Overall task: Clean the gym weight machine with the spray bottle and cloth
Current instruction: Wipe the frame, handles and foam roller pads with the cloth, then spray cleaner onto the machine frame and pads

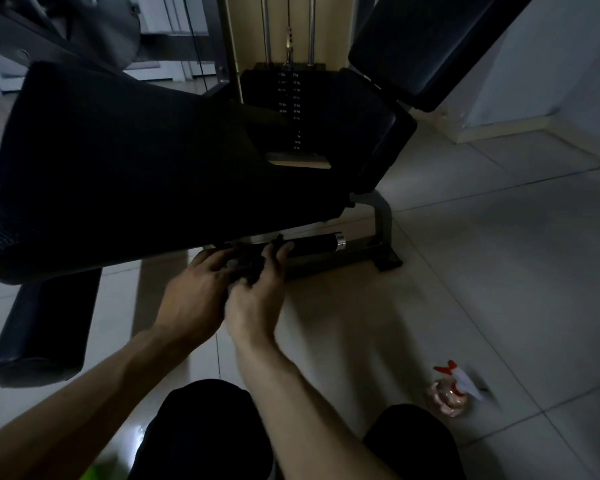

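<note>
the person is crouching in a dim room in front of the weight machine's wide black seat pad (136, 168), which is filling the upper left of the view. both hands are meeting just below the pad's front edge. the left hand (194, 292) is reaching in from the left with its fingers curling over a dark cloth (245, 266), and the right hand (257, 299) is gripping the same cloth from the other side, its fingertips pointing up toward the machine — motion blur is softening the exact finger positions.

the cloth is sitting bunched between the two hands, close to a low horizontal bar with a black foam grip (314, 244) and a chrome end cap, though whether it is touching the bar is not clear. behind the pad, the weight stack (290, 109) is standing with its pale number labels showing, and a second black pad (426, 39) is slanting across the upper right. a padded roller (39, 330) is lying low on the left.

the spray bottle (452, 389) — clear body, red and white trigger head — is resting on the tiled floor (465, 254) to the person's right, well apart from both hands. the person's knees in black shorts (201, 427) are showing at the bottom.
</note>
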`<state>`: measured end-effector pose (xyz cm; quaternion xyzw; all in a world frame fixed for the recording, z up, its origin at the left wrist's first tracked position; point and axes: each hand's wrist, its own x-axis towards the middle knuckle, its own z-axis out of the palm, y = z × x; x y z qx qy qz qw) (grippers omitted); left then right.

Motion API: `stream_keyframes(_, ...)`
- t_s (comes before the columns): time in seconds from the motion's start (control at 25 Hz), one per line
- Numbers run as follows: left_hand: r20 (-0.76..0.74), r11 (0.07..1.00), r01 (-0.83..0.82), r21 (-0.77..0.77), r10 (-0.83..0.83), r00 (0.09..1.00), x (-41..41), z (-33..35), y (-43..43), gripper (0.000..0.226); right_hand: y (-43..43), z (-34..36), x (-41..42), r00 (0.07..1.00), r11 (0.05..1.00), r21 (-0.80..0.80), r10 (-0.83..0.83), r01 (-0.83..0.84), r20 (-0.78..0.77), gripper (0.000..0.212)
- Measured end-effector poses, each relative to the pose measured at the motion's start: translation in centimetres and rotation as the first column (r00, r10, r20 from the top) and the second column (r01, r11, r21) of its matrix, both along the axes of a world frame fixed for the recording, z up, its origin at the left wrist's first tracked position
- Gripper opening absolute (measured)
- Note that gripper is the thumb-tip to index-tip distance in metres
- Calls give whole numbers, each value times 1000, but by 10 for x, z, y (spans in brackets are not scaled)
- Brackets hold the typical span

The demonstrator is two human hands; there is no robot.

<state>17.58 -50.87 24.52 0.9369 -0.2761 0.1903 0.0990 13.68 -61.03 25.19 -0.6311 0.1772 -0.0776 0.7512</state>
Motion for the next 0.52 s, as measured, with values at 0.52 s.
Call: stream_keyframes(0.52, -768, 497, -642, -585, -593, 241, -45, 12, -236, 25, -239, 18, -66, 989, 844, 526, -30, 104, -147, 76)
